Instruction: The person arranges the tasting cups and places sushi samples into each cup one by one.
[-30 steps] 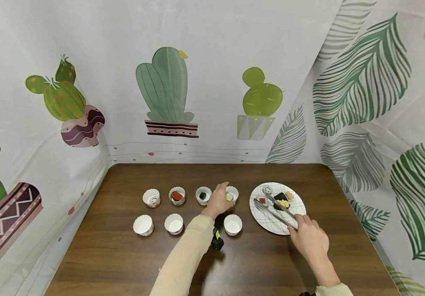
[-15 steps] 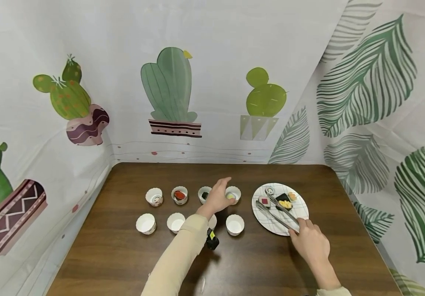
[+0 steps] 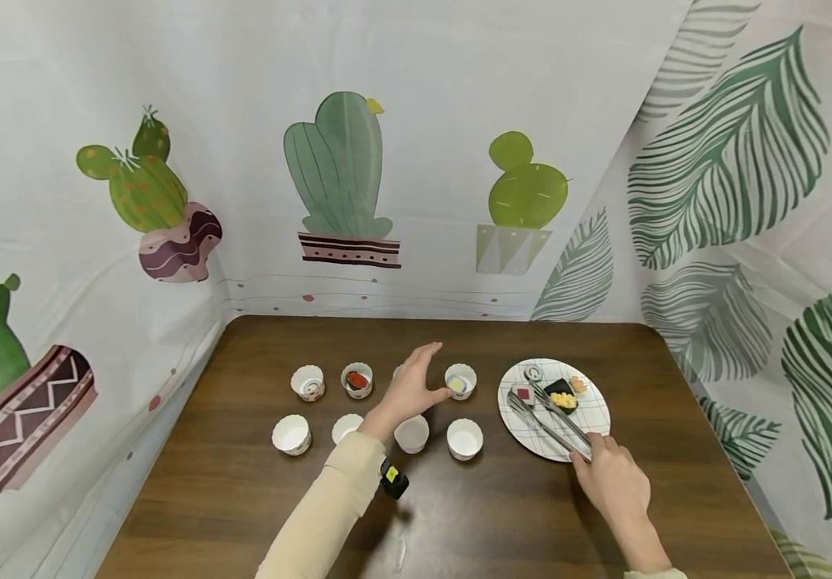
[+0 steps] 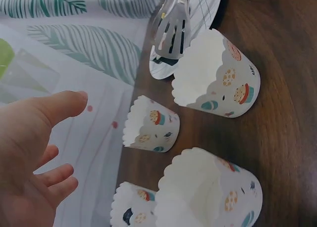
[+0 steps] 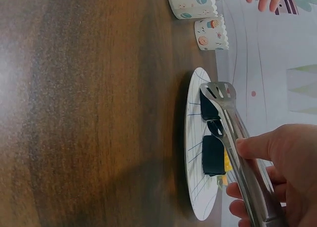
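Note:
My left hand [image 3: 403, 396] hovers over the cups, fingers and thumb spread apart, holding nothing. Its thumb tip comes close to the left side of the back-row right cup [image 3: 468, 375], which has a pale piece with a yellow-green centre [image 3: 456, 384] in it. My right hand [image 3: 615, 481] grips metal tongs [image 5: 247, 177], their arms apart and slotted heads over the white plate [image 3: 594, 408]. Sushi pieces lie there: a square one with a red centre [image 3: 523, 393], a black-wrapped one with corn [image 3: 563, 400], a round roll [image 3: 533, 372] and an orange piece [image 3: 578, 384].
Two rows of white paper cups stand left of the plate. A red-topped piece [image 3: 356, 379] sits in one back cup and a roll [image 3: 310, 388] in the back-left cup [image 3: 303, 374]. The front-row right cup [image 3: 464, 439] shows a bare inside. Behind the table hangs a printed cloth [image 3: 430, 289].
My left hand has drawn left, away from the back-row right cup, and its fingers have spread wider. The right hand and tongs stay over the plate. The head view has turned slightly left.

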Action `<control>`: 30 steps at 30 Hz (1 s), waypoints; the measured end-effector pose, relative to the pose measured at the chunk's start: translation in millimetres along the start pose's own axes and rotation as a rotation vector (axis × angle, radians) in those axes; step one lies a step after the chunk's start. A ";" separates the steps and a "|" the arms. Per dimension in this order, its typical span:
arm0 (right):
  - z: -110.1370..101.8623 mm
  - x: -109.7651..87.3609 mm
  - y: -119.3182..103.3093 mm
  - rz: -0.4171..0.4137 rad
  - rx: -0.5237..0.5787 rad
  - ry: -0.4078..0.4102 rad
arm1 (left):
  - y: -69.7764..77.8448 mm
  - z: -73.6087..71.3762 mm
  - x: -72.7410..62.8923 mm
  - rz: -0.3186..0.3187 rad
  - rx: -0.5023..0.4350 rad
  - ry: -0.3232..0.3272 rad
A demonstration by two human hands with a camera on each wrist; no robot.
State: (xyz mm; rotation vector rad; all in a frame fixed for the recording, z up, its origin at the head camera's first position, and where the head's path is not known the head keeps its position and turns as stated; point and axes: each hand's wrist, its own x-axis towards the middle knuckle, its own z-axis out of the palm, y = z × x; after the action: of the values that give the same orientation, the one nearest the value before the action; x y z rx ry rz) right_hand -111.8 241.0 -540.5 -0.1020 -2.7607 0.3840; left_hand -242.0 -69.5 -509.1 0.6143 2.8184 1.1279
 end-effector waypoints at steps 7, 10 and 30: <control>-0.5 -0.3 0.4 -0.021 -0.005 -0.004 | -8.3 -10.6 -15.8 0.015 0.038 0.056; -1.8 -0.1 0.5 -0.014 -0.006 -0.031 | -13.6 -15.7 -23.6 0.002 0.039 0.069; -3.3 1.0 8.1 -0.032 0.016 -0.065 | -56.6 -51.8 -87.2 -0.051 0.057 0.275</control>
State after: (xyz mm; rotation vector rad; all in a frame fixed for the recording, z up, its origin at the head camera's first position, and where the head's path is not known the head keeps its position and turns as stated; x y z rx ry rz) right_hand -111.4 249.8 -539.4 -0.0421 -2.8187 0.4083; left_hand -190.9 -173.4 -518.1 0.4155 3.0846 1.2113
